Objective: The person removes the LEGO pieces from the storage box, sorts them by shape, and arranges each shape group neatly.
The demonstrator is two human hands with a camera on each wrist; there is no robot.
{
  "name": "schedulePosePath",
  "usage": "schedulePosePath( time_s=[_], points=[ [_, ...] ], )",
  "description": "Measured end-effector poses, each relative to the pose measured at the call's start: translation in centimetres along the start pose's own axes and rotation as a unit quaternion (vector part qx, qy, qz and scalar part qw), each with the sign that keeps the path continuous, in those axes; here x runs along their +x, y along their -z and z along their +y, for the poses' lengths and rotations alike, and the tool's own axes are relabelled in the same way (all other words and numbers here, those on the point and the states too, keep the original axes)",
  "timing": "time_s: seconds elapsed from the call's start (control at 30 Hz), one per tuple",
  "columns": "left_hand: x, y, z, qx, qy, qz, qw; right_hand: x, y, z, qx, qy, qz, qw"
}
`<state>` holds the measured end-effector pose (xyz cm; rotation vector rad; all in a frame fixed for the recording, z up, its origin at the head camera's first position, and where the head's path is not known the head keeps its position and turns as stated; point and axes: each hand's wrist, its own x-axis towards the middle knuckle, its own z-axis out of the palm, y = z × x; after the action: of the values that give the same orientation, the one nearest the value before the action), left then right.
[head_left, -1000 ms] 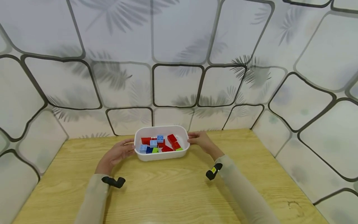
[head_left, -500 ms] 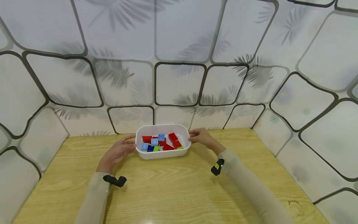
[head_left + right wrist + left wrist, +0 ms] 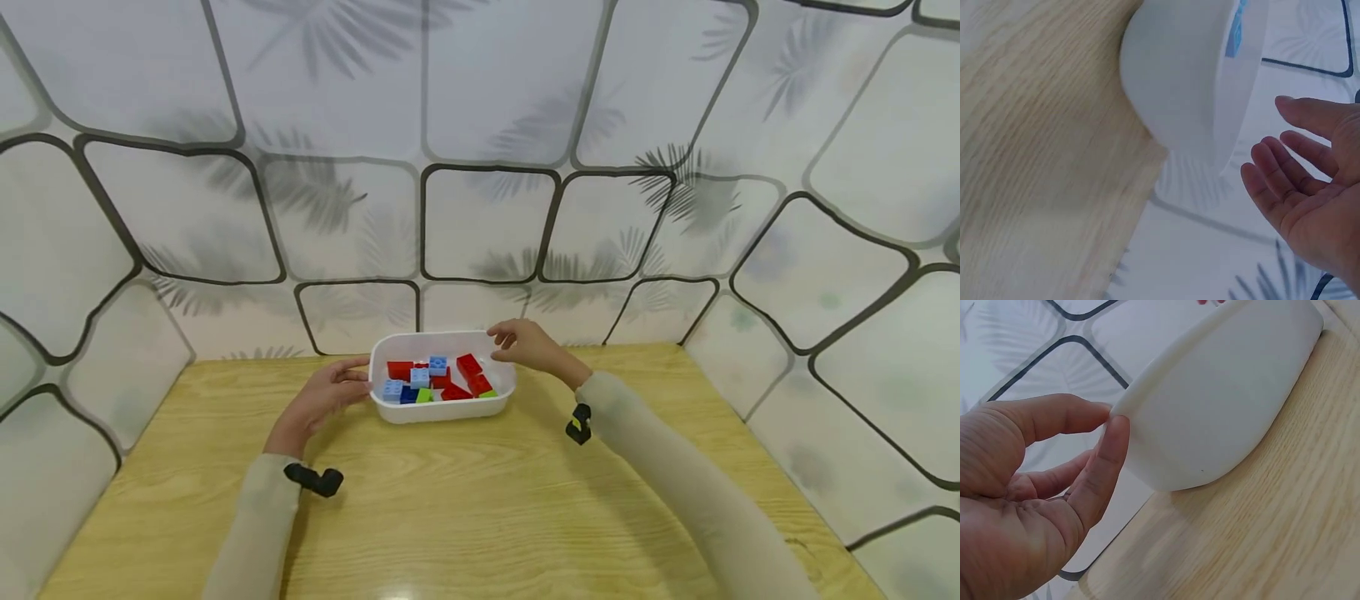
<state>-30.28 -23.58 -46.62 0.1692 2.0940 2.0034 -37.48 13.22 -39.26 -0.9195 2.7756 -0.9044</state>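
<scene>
A white plastic container (image 3: 438,412) stands at the back of the table and holds several toy building bricks: red bricks (image 3: 469,366), light blue bricks (image 3: 393,390), a dark blue brick (image 3: 408,395) and lime green bricks (image 3: 424,395). At its left end my left hand (image 3: 322,402) pinches the rim between thumb and finger, as the left wrist view shows at close range. My right hand (image 3: 528,346) hovers over the back right corner of the container. In the right wrist view its fingers (image 3: 1272,169) are loosely bent, apart from the container and holding nothing.
The wood-grain table (image 3: 450,500) runs up to a patterned back wall (image 3: 480,225), with the container close to it. Patterned walls also stand at left and right. Each wrist wears a black camera mount (image 3: 315,480).
My right hand has let go of the container's right end and risen up and leftward over its rim. The left hand stays at the left end, and the bricks lie as before.
</scene>
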Motion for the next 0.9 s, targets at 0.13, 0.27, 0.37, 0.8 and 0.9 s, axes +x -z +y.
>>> schedulePosePath(
  time_s=[0.13, 0.27, 0.37, 0.8, 0.9],
  points=[
    [0.0, -0.2, 0.4, 0.016, 0.0, 0.007, 0.9999, 1.0, -0.9, -1.6, 0.002, 0.024, -0.015, 1.0],
    [-0.1, -0.3, 0.7, 0.02, 0.001, 0.014, 0.9997, 2.0, -2.5, -3.1, -0.007, 0.041, -0.028, 0.999],
    [-0.1, -0.4, 0.8, 0.021, -0.001, 0.016, 0.9996, 2.7, -3.7, -4.0, -0.009, 0.053, -0.035, 0.998],
    [-0.2, -0.4, 0.6, 0.029, 0.003, 0.017, 0.9994, 5.0, -7.5, -5.2, -0.064, 0.092, -0.064, 0.992],
    [-0.3, -0.3, 0.6, 0.028, 0.005, 0.019, 0.9994, 5.3, -8.0, -5.4, -0.068, 0.097, -0.065, 0.991]
  ],
)
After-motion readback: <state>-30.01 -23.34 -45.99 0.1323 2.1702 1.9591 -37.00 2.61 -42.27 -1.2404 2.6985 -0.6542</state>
